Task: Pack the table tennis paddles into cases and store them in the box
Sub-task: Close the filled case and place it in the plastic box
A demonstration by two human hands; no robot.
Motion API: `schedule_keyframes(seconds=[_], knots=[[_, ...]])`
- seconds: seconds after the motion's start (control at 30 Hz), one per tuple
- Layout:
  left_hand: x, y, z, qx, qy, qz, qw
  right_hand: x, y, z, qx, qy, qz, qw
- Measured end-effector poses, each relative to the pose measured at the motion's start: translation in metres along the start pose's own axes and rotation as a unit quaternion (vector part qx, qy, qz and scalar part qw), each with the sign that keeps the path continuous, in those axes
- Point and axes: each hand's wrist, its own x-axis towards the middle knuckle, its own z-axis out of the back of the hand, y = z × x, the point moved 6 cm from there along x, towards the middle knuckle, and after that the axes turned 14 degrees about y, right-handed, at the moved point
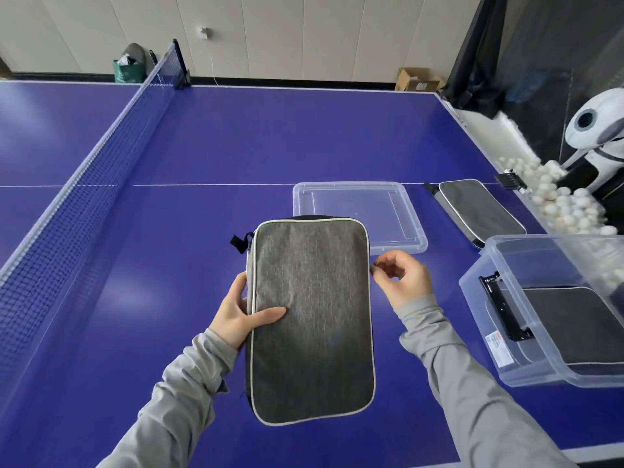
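A: Entry, head view. Grey paddle case [312, 319] sits centre frame, held above the blue table [236, 146], long axis running 12 to 6 o'clock. Who holds it?

B: The left hand [238, 314] grips the case's edge at 9 o'clock, thumb laid flat across the grey face, fingers wrapped behind. A black loop [239, 244] sticks out at the case's 11 o'clock corner.

A: And the right hand [403, 276]?

B: At 3 o'clock of the case, fingers curled, thumb and forefinger pinching a small dark zipper pull [375, 264] on the case's right edge.

A: Box position?

B: Clear plastic box [486, 298] at 3 o'clock from the case, near the table's right edge, with a black latch [503, 307] on its near wall. One dark case [574, 325] lies flat inside it.

A: Other items?

B: Clear lid [358, 216] lies flat on the table at 1 o'clock, just behind the held case. A second grey case [481, 207] lies at 2 o'clock, beyond the box. White balls [557, 201] heap off the table edge, further right. Net [84, 184] runs along at 10 o'clock.
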Motion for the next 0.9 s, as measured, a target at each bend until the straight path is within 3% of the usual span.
schedule_keyframes(seconds=[0.23, 0.4, 0.9], knots=[[0.002, -0.001, -0.001, 0.088, 0.052, 0.020, 0.995, 0.018, -0.002, 0.015, 0.016, 0.002, -0.030, 0.999], [0.002, -0.005, 0.001, 0.155, 0.072, 0.032, 0.985, 0.022, -0.004, 0.018, -0.010, 0.045, -0.042, 0.998], [0.002, -0.045, 0.011, 0.344, 0.115, 0.069, 0.929, 0.017, 0.028, 0.005, -0.102, 0.096, 0.026, 0.990]])
